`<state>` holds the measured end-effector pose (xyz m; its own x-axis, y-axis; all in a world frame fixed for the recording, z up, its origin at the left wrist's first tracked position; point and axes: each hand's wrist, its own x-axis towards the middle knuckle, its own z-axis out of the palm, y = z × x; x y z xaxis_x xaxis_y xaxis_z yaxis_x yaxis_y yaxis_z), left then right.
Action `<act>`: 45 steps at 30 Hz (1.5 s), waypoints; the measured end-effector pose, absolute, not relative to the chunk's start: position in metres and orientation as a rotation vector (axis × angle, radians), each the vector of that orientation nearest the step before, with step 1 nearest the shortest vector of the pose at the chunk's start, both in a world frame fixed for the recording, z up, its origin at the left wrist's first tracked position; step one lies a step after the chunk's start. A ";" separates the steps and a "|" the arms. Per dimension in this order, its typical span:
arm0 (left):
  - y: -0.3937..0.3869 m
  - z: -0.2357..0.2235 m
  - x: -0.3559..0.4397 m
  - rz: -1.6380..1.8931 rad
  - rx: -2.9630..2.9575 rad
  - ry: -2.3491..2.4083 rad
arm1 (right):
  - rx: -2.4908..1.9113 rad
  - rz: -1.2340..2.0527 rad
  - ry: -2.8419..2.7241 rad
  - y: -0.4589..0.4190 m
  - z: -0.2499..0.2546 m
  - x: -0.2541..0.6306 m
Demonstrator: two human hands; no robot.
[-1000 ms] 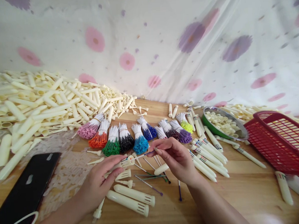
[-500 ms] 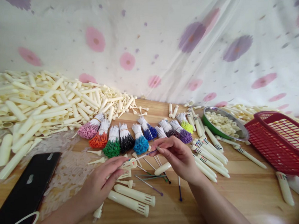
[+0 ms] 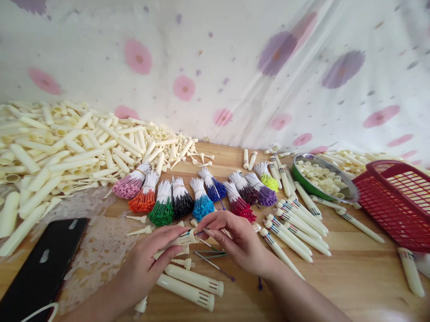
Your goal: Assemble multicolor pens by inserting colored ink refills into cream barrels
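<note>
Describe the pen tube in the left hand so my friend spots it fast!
On the pale brown wooden table, find the person's bare left hand, right of the flat black device. Between its fingers is a cream plastic pen tube, its open, slotted end facing the right hand. Unlike the cream tubes lying below, it is held up, with coloured bits showing through its slots.

Across the upper half of the frame you face a creased white sheet with pink and purple flowers; your wooden desk shines at lower right.
</note>
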<state>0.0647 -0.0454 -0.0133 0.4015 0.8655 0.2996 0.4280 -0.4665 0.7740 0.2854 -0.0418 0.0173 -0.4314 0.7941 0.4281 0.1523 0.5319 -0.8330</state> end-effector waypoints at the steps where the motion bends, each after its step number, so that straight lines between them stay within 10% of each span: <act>1: -0.045 -0.013 0.065 0.944 2.061 1.099 | -0.801 0.819 -1.945 -0.042 0.017 0.283; 11: -0.045 -0.019 0.063 1.010 2.105 1.146 | -0.935 0.545 -1.862 -0.048 0.006 0.268; 32: -0.044 -0.021 0.067 1.338 2.471 1.134 | -1.184 1.547 -1.050 -0.053 0.001 0.256; 45: -0.043 -0.021 0.061 1.108 2.029 1.236 | -1.176 0.862 -2.146 -0.036 0.022 0.305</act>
<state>0.0612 -0.0434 -0.0210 0.2515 0.8916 0.3766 0.4715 -0.4527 0.7568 0.3052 -0.0364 0.0222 -0.4731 0.8679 0.1512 0.5220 0.4145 -0.7455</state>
